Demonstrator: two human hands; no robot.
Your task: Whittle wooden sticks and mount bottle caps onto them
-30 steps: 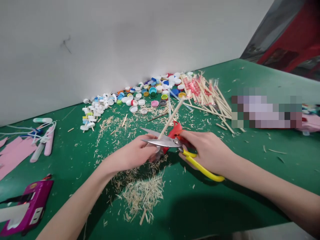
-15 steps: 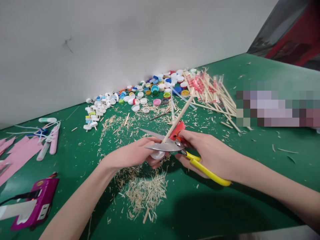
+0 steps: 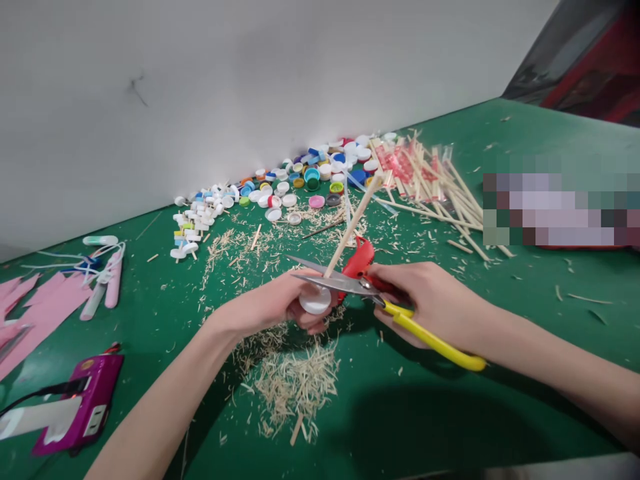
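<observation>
My left hand is closed around a white bottle cap. A thin wooden stick rises from the cap, tilted up to the right. Wrapped round the handles of a pair of scissors, my right hand holds them with their yellow loop toward me. The scissor blades are parted, with the lower end of the stick between them, just above the cap. Beside the pivot is a red plastic piece; whether it belongs to the scissors I cannot tell.
Wood shavings lie beneath my hands on the green table. Along the wall are many coloured caps and a heap of wooden sticks. At left are pink sheets, glue guns and a purple power strip.
My right hand and the scissors have shifted slightly right. The white cap has turned so its flat face shows more. The red piece shows more fully, and the whole view has moved a little.
</observation>
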